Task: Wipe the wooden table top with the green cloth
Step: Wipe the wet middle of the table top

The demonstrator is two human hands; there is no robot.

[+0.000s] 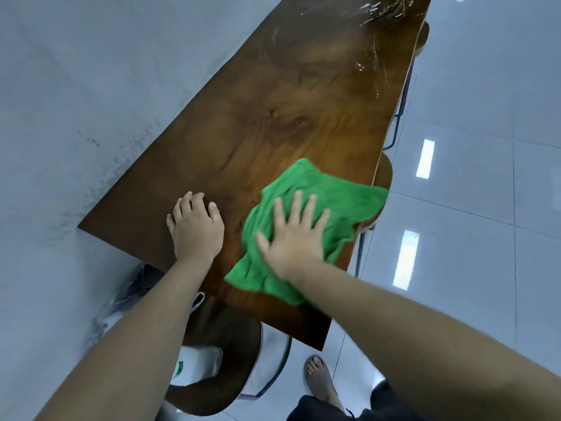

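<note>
A long wooden tabletop runs away from the person, its left edge against a grey wall. The cloth, bright green and crumpled, lies on the near right part of the tabletop. One corner hangs just over the right edge.

The only thing like a container is a white plastic bag with a green mark. It sits on a round wooden stool tucked under the near end of the tabletop. What it holds cannot be made out.

The right hand lies palm down on the middle of the cloth, fingers straight and spread wide, pressing it flat against the wood. Its bare forearm reaches in from the lower right.

The left hand rests on bare wood just left of the cloth, apart from it, near the tabletop's near edge. It is knuckles up, with fingers loosely bent and nothing held. Its forearm comes in from the lower left.

At the far end of the tabletop, pale wet streaks catch the light. Another stool seat pokes out from under the right edge, just beside the cloth's overhanging corner. The floor is glossy pale tile with bright reflections of ceiling lights. A foot in a sandal stands on it near the bottom, beside the near corner of the tabletop.
</note>
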